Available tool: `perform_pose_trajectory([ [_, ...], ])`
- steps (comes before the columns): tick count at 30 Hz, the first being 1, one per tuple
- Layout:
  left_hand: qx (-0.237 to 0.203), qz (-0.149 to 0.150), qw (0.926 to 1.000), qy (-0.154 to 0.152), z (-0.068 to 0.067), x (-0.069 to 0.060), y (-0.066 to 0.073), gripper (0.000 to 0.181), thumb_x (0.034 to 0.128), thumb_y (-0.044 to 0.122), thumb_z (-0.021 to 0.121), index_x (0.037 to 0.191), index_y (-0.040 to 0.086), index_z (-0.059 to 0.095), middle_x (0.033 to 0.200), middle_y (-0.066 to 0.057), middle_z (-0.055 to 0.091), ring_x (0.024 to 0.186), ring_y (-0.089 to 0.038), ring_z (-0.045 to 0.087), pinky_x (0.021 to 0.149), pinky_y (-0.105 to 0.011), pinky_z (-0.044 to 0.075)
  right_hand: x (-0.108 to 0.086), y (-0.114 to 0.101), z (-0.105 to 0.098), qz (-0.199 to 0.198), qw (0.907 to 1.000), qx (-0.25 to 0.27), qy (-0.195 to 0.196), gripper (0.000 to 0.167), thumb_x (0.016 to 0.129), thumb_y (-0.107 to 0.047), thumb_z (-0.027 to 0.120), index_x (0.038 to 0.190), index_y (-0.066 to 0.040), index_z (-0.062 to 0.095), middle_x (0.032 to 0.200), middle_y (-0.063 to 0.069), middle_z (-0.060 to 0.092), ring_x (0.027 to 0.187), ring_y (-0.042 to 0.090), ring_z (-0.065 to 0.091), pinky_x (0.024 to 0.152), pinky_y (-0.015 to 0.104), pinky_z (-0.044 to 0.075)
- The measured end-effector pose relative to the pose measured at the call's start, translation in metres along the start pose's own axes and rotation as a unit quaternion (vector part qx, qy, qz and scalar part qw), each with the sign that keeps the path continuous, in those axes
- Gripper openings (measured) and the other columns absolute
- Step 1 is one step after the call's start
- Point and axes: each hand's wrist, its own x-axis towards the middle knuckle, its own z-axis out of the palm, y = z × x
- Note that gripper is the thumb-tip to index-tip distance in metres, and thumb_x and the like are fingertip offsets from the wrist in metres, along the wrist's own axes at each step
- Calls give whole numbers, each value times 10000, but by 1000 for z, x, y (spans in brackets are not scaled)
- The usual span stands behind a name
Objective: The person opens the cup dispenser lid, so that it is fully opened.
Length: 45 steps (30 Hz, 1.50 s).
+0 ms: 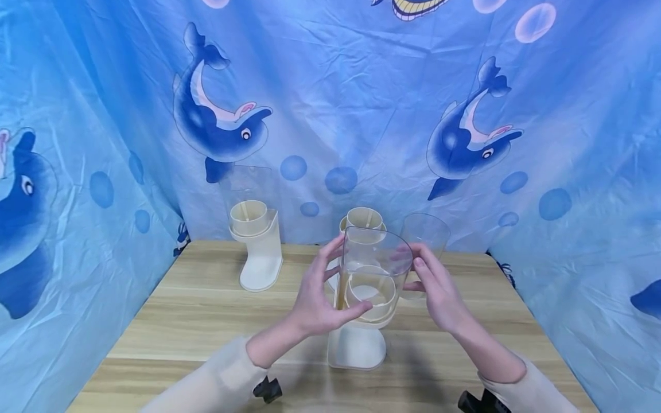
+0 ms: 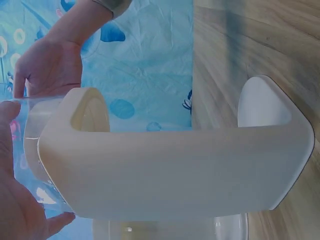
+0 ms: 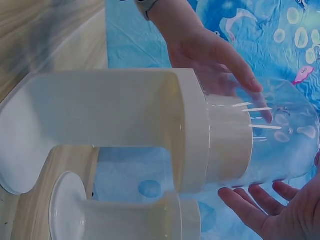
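Observation:
My left hand (image 1: pixel 317 298) and right hand (image 1: pixel 439 289) hold a clear plastic container (image 1: pixel 379 252) from opposite sides. The left thumb lies across its front, while the right fingers touch its other side. Inside the lower part of the container shows the cream ring of a white stand (image 1: pixel 358 347), which stands upright on the table. In the right wrist view, the left hand (image 3: pixel 215 60) touches the container above the cream collar (image 3: pixel 230 140). The left wrist view shows the stand's broad back (image 2: pixel 160 170).
A similar cream stand (image 1: pixel 365 218) is partly hidden behind the container. Another clear container (image 1: pixel 426 226) stands at its right. Back left, a white stand (image 1: pixel 260 258) carries a clear container (image 1: pixel 250 183). Dolphin-printed curtains (image 1: pixel 351 115) enclose the wooden table (image 1: pixel 186 321).

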Motion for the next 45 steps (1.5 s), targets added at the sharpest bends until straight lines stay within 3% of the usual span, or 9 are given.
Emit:
perform_pose_trajectory([
  [8, -53, 63, 9998, -195, -5, -7, -6, 1285, 649, 197, 1003, 1677, 128, 235, 1676, -112, 407, 1424, -355, 564, 1099, -540, 558, 3, -7, -7, -257, 9993, 81, 260, 420, 1155, -167, 297, 1398, 76, 538, 1305, 257, 620, 1083, 86, 664, 818, 299, 655],
  [16, -82, -47, 9980, -632, -7, -7, -19, 1429, 608, 243, 1022, 1705, 130, 114, 1662, -170, 403, 1377, -388, 605, 1077, -546, 577, 28, -24, -17, -686, 9973, -221, 130, 397, 1138, -135, 320, 1405, 64, 536, 1352, 224, 639, 1136, 132, 687, 883, 239, 623],
  [21, -187, 65, 9970, -745, -5, -7, -31, 1471, 600, 233, 1028, 1705, 102, 66, 1647, -227, 408, 1322, -381, 653, 1042, -489, 607, 44, -40, -16, -1021, 9922, -696, -136, 335, 1118, -100, 427, 1377, -4, 617, 1356, 154, 666, 1172, 188, 691, 941, 205, 605],
  [25, -206, 187, 9965, -783, -3, -11, -37, 1475, 591, 239, 1033, 1704, 102, 75, 1611, -268, 447, 1326, -408, 638, 1005, -426, 628, 50, -47, -12, -1055, 9836, -1347, -565, 335, 1074, -137, 568, 1397, -73, 626, 1396, 107, 679, 1243, 331, 681, 988, 398, 631],
  [28, -218, 174, 9962, -823, -2, -13, -39, 1474, 586, 233, 1033, 1703, 100, 81, 1588, -280, 463, 1297, -409, 649, 982, -412, 635, 53, -49, -8, -1160, 9738, -1748, -881, 405, 1023, -187, 667, 1415, -99, 619, 1419, 84, 677, 1284, 322, 669, 1020, 543, 605],
  [32, -188, 121, 9958, -887, -2, -15, -41, 1469, 587, 234, 1034, 1705, 116, 90, 1573, -262, 485, 1246, -351, 686, 966, -410, 634, 56, -52, -3, -1293, 9601, -2203, -1139, 523, 955, -272, 762, 1431, -117, 614, 1425, 46, 675, 1281, 250, 659, 1038, 524, 590],
  [36, -139, 102, 9956, -921, -2, -15, -42, 1462, 592, 245, 1035, 1708, 123, 98, 1563, -222, 521, 1251, -328, 684, 952, -406, 637, 57, -52, 0, -1172, 9506, -2497, -1422, 639, 912, -388, 807, 1470, -175, 581, 1450, 29, 648, 1248, 261, 659, 1012, 527, 589],
  [41, -127, 162, 9957, -904, -1, -14, -43, 1455, 592, 255, 1035, 1707, 129, 109, 1495, -244, 571, 1267, -324, 666, 938, -398, 641, 58, -52, 1, -1105, 9464, -2525, -1682, 707, 870, -440, 856, 1467, -183, 577, 1441, 9, 635, 1219, 281, 663, 993, 524, 603],
  [45, -140, 402, 9954, -861, -1, -13, -45, 1450, 593, 251, 1029, 1698, 86, 105, 1453, -266, 586, 1259, -331, 660, 950, -390, 637, 60, -53, 0, -1160, 9473, -2461, -1690, 715, 850, -416, 882, 1448, -152, 594, 1409, 11, 646, 1192, 289, 675, 971, 498, 616],
])
